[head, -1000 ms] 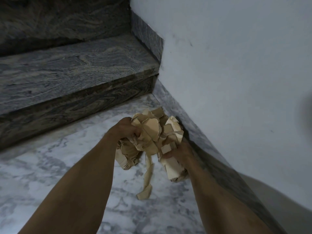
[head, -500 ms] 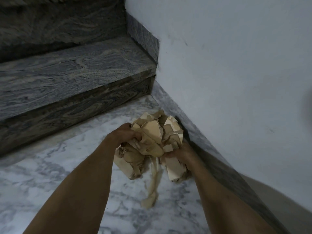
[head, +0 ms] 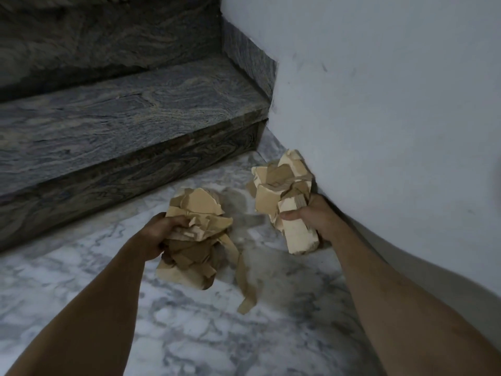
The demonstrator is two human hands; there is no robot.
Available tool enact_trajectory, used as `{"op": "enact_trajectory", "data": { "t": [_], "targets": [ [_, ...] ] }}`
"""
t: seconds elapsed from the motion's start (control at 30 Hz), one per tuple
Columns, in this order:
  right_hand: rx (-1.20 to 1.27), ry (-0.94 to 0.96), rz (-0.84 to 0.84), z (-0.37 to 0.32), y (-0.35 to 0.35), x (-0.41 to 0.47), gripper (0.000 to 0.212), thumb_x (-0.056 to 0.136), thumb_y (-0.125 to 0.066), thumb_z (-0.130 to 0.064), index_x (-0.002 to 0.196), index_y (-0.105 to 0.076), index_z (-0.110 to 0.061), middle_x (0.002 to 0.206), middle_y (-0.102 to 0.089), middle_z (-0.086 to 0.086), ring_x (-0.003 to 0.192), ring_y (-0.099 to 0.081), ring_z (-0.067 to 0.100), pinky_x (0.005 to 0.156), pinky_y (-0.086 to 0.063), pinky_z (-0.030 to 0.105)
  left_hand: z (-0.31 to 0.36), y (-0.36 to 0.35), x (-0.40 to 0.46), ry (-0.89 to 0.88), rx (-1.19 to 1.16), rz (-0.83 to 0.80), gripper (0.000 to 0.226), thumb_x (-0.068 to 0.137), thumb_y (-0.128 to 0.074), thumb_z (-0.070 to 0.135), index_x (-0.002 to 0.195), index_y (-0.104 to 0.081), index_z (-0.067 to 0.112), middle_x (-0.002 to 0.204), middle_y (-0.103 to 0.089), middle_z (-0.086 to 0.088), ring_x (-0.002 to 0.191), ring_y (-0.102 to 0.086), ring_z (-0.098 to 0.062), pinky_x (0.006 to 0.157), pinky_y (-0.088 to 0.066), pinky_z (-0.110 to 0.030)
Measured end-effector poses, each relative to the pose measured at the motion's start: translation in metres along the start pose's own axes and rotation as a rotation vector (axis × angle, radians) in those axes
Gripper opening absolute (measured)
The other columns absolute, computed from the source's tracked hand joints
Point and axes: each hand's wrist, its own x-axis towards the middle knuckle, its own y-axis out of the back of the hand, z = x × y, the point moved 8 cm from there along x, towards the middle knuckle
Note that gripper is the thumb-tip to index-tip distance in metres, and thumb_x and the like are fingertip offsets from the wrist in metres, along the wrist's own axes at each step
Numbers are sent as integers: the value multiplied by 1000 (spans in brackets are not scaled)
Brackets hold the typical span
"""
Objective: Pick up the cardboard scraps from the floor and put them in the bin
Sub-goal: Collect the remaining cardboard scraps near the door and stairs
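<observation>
White-and-grey marble floor [head: 81,289] runs up to a dark veined stone step [head: 122,126] at the back and a pale painted wall [head: 393,104] on the right, with a dark stone skirting [head: 246,58] climbing beside the step. No bin shows anywhere in view, and both arms are cut off by the lower edge. Cardboard scraps are split into two bunches held above the floor, apart from each other with bare marble showing between them. The left bunch of scraps [head: 199,234] is a crumpled mass of tan pieces; how many there are cannot be counted, and its underside is hidden. A long torn strip [head: 245,283] dangles from its right side, blurred, its lower end hanging free over the marble. The left hand [head: 160,234] grips this bunch from its left side, fingers curled into the cardboard so that the fingertips are buried. The right bunch of scraps [head: 284,196] stands more upright, its top close to the wall; whether it touches the wall cannot be told. The right hand [head: 311,218] is clamped round its lower half, thumb across the front, the other fingers hidden behind the pieces. A pale thick block sticks out below that fist.
</observation>
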Motion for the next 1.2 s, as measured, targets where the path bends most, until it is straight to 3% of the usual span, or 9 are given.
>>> {"op": "enact_trajectory", "data": {
  "t": [0.13, 0.2, 0.27, 0.33, 0.5, 0.67, 0.87, 1.1, 1.2],
  "targets": [
    [-454, 97, -107, -31, -27, 20, 81, 63, -92, -12, 135, -55, -19, 125, -65, 0, 117, -60, 24, 96, -51, 38, -9, -7, 3, 31, -25, -27, 37, 83, -69, 8, 119, -67, 1, 109, -73, -24, 104, -67, -42, 90, -54, -46],
    [-664, 49, -131, -34, -36, 37, 118, 64, -92, -11, 157, -19, -19, 151, -43, 4, 135, -44, 29, 104, -46, 42, -9, -10, 6, 27, -47, -35, 40, 81, -70, 6, 121, -66, 2, 109, -73, -22, 104, -67, -41, 87, -55, -44],
    [-808, -24, -146, -36, -42, 47, 142, 63, -92, -10, 157, 14, -25, 164, -18, 5, 144, -31, 34, 107, -44, 45, -8, -10, 9, 21, -49, -43, 42, 80, -71, 6, 122, -66, 4, 109, -73, -21, 104, -68, -41, 87, -55, -44],
    [-924, -80, -154, -37, -46, 54, 151, 62, -93, -10, 152, 27, -28, 167, -4, 7, 146, -26, 38, 105, -45, 49, -9, -8, 11, 28, -46, -55, 38, 82, -69, 5, 119, -66, 5, 109, -73, -21, 102, -68, -41, 81, -56, -41],
    [-1147, -189, -150, -36, -60, 66, 152, 61, -94, -17, 152, 27, -20, 160, 28, 19, 151, -1, 43, 109, -40, 54, -4, -11, 11, 34, -25, -118, 33, 84, -66, 3, 116, -66, 7, 107, -73, -19, 96, -68, -37, 71, -53, -36],
    [-1173, -159, -159, -38, -62, 68, 146, 65, -92, -25, 154, 24, -19, 159, 29, 20, 150, 7, 44, 116, -29, 53, -4, -7, 15, 51, -1, -142, 37, 80, -67, 6, 117, -67, 4, 103, -75, -20, 97, -68, -39, 76, -54, -38],
    [-1061, 12, -200, -38, -53, 71, 151, 53, -97, -29, 155, 14, -37, 164, 20, 6, 151, -7, 38, 111, -39, 52, 23, -21, 26, 22, -197, -136, 25, 94, -46, 9, 93, -71, 5, 73, -76, -10, 58, -72, -23, 70, -50, -34],
    [-997, 102, -110, -33, -60, 75, 113, 84, -73, -39, 156, 14, -31, 163, 16, 14, 149, 4, 44, 115, -20, 62, 51, -107, 33, 30, 44, -344, 24, 83, -58, 5, 101, -73, 12, 85, -78, -9, 75, -73, -27, 71, -56, -32],
    [-870, 129, -73, -29, -61, 76, 113, 85, -72, -39, 155, 16, -32, 164, 14, 12, 150, -1, 40, 116, -23, 61, 50, -110, 34, 98, 84, -372, 23, 70, -65, 12, 88, -79, 10, 87, -77, -12, 79, -71, -29, 74, -55, -33]
  ]
}}
